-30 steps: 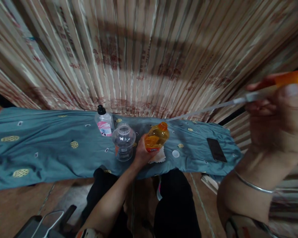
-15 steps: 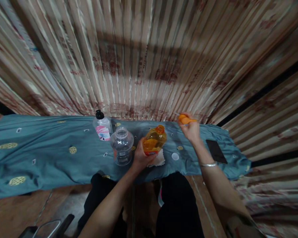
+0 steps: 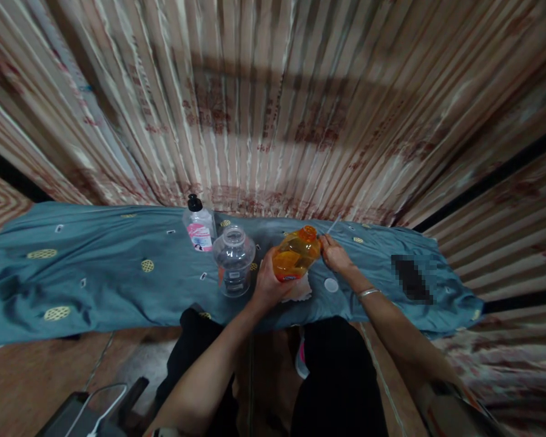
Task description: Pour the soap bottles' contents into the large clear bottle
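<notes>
My left hand is wrapped round an orange see-through bottle, which leans to the right with its open neck up. Beside the bottle's upper right side is my right hand, its fingers closed on an orange pump top, mostly hidden, from which a thin pale tube sticks up. Left of the orange bottle stands a clear, wide-bodied bottle without a cap. Behind it on the left is a clear bottle with a black top and a pink label. A pale cloth lies under the orange bottle.
A round white disc lies on the blue patterned cloth near the front. A dark flat object, blurred out, is at the right. Pleated curtains hang behind. My knees are at the front edge.
My right hand has come down and left with the orange pump top, to the side of the orange bottle. The orange bottle now leans more to the right. The view has shifted slightly.
</notes>
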Demonstrator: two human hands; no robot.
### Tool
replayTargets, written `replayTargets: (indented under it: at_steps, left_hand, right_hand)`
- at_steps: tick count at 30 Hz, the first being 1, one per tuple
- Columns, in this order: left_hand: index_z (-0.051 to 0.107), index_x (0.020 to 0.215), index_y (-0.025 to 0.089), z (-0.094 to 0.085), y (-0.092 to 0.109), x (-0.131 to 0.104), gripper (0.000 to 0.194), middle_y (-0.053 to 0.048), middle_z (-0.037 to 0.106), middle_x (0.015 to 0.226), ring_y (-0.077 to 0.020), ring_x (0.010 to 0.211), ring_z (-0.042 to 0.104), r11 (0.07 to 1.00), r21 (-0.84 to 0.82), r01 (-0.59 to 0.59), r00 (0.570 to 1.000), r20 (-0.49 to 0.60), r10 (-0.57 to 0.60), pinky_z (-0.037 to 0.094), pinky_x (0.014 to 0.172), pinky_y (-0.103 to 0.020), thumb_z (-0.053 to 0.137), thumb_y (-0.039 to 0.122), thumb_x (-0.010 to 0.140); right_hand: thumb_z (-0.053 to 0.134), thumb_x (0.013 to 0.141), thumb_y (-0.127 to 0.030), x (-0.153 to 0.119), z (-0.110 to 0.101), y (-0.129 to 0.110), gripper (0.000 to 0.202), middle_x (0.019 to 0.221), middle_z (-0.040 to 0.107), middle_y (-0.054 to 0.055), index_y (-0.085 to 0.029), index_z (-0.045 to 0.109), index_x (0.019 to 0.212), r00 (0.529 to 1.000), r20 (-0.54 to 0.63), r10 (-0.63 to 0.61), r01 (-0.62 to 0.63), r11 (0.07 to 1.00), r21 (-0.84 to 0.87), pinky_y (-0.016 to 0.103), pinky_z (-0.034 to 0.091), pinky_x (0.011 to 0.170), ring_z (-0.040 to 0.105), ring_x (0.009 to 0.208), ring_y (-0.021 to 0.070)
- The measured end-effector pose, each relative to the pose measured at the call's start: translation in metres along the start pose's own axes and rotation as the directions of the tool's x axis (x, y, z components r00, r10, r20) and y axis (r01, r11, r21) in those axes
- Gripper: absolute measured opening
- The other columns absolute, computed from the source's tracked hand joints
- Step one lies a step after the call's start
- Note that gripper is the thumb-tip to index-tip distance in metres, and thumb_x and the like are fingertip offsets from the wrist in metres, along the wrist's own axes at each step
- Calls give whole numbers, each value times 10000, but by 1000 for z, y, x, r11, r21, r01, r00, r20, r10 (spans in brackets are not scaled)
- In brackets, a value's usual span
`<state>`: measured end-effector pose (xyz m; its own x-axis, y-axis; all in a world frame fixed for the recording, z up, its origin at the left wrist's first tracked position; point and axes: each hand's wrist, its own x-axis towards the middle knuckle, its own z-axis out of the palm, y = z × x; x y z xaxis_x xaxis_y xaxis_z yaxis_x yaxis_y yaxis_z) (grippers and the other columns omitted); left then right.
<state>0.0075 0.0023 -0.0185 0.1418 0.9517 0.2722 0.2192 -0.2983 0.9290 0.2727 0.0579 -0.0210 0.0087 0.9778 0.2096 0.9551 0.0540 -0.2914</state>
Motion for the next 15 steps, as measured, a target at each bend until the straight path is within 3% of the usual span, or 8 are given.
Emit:
replayTargets:
  at_steps: [7, 12, 15]
  left_hand:
    - [373, 1459, 187, 1, -9, 3, 1021, -186, 562, 1478, -346, 1376, 575, 998, -55, -19, 999, 35, 21, 462, 1184, -538, 910, 350, 605]
    - [307, 1496, 198, 0, -10, 2, 1113, -191, 536, 1506, -348, 1400, 555, 998, -60, -17, 998, 67, 21, 442, 1201, -551, 926, 347, 583]
    - [289, 1508, 185, -2, -10, 0, 1071, -203, 529, 1509, -339, 1415, 541, 998, -57, -40, 995, 90, 45, 442, 1201, -547, 891, 331, 634]
  right_hand:
    - [682, 991, -359, -19, -10, -10, 384, 1369, 637, 108, -205, 616, 1337, 988, -100, 117, -71, 923, 377, 504, 587, 941, 676, 1142, 280]
    - [607, 1017, -481, -47, -11, -53, 495, 1413, 640, 125, -222, 552, 1436, 997, -47, 65, -9, 676, 737, 543, 551, 1015, 666, 1217, 301]
    - [698, 903, -619, -61, -8, -86, 658, 1385, 691, 76, -318, 538, 1466, 999, 20, -34, 1, 522, 853, 486, 527, 1079, 662, 1255, 296]
